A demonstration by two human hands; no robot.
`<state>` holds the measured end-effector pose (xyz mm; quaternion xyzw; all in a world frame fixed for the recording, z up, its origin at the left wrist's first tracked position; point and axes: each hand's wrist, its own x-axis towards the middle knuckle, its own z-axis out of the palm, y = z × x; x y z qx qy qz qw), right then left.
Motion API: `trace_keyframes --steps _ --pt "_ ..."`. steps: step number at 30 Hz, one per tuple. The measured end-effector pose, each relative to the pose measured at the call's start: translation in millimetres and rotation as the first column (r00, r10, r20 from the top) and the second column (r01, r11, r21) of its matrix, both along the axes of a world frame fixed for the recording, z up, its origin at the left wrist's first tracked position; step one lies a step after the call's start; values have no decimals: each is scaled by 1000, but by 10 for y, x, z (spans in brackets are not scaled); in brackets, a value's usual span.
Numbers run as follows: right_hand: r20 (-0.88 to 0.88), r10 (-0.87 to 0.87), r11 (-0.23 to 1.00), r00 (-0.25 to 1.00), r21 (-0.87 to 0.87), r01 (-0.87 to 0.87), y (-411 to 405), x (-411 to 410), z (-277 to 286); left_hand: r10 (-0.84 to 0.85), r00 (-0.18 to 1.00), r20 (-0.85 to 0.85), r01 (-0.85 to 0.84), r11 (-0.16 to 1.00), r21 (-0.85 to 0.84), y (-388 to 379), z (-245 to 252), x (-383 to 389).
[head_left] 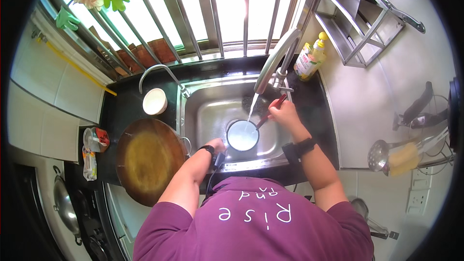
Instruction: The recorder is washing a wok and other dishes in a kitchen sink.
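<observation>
My right hand [287,114] grips the dark red handle of a small saucepan [243,136] over the stainless steel sink [203,110]. A stream of water [253,107] runs from the arched faucet [269,67] into the saucepan, which holds cloudy, pale liquid. Close to the saucepan's left side, my left hand [217,145] hangs at the front of the basin. Its fingers are small and partly hidden, so whether they hold anything is unclear. Beneath the stream, a dark patch [255,104] shows on the back of the basin.
Left of the sink stands a large brown wok [148,159], its wire handle touching the rim. Behind it are a white bowl [155,101] and a thin gooseneck tap [159,67]. A yellow-capped pump bottle [309,62] and a wall-mounted metal rack [362,40] are at right.
</observation>
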<state>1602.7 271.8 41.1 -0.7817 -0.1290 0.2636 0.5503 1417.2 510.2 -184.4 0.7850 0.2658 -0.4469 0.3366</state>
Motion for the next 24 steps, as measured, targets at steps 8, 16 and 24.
trace_keyframes --steps 8,16,24 --pt "-8 -123 992 992 10 123 -338 140 -154 545 808 224 -503 836 -220 -384 106 240" --pt "41 -217 970 975 122 211 -509 19 -9 660 708 251 -466 703 -537 -519 462 537" --pt "17 -267 950 964 176 259 -633 -25 -24 -410 614 674 41 870 492 -888 1475 378"
